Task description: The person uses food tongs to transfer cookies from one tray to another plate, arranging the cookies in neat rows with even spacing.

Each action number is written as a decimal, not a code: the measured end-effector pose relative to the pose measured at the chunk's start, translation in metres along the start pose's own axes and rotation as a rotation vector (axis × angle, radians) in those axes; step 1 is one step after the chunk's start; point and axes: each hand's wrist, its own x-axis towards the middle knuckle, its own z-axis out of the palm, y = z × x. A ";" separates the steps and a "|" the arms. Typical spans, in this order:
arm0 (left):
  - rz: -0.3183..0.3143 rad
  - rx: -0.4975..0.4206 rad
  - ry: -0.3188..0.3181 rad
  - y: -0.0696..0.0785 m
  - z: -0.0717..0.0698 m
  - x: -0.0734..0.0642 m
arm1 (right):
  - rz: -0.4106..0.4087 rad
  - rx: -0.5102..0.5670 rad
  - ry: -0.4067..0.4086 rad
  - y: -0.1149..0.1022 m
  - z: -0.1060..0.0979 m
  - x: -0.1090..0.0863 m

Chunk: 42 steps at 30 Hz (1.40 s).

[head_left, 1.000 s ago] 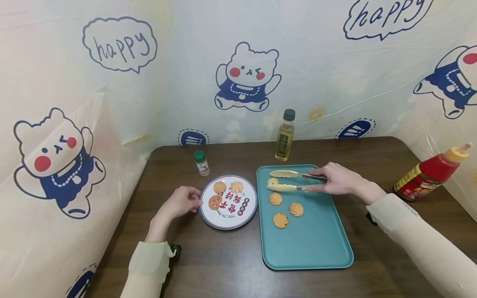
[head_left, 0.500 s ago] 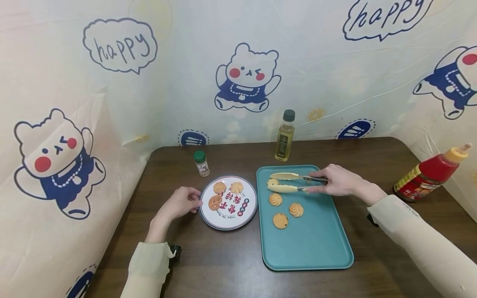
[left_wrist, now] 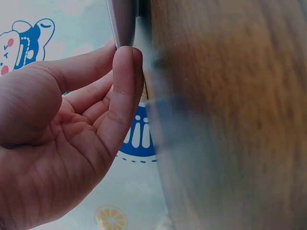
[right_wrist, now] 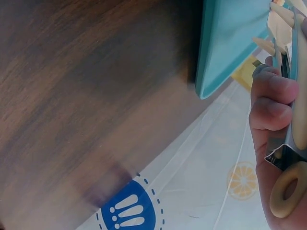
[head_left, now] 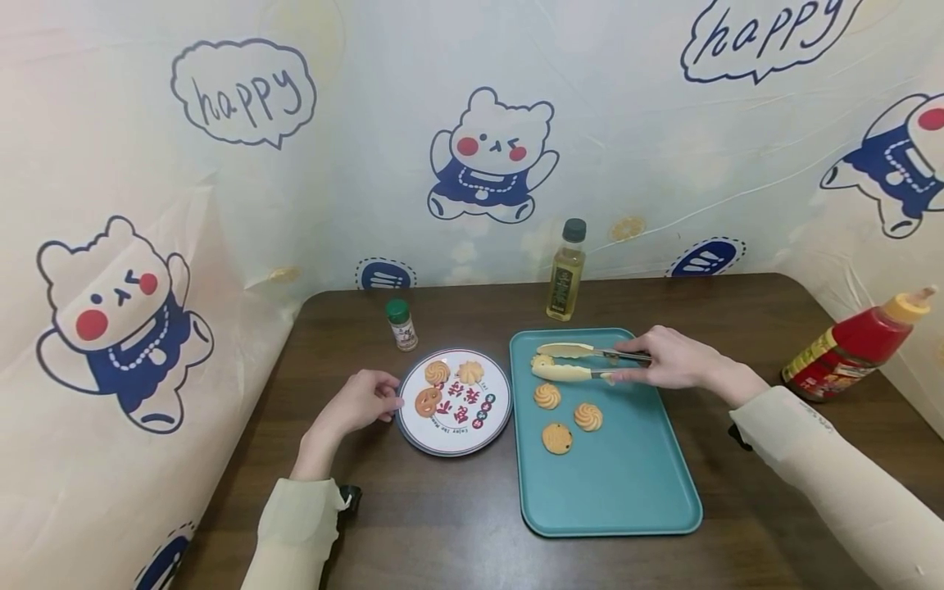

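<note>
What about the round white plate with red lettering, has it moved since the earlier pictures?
No, not visibly in any direction: in the head view, the plate keeps the same gap to the small clear green-capped jar.

Plate [head_left: 426, 432] left of tray [head_left: 612, 483], bottle [head_left: 566, 279] behind tray, cookies [head_left: 588, 417] on both

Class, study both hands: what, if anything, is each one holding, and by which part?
The right hand holds the tongs by the handle end; the left hand pinches the plate by its rim.
</note>
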 end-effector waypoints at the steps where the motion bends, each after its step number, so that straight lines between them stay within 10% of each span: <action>1: 0.001 0.000 -0.001 0.000 0.000 0.000 | 0.002 -0.001 0.000 0.000 0.000 0.000; 42: 0.015 0.003 -0.008 -0.001 -0.001 0.001 | -0.168 0.001 -0.013 -0.061 0.005 0.043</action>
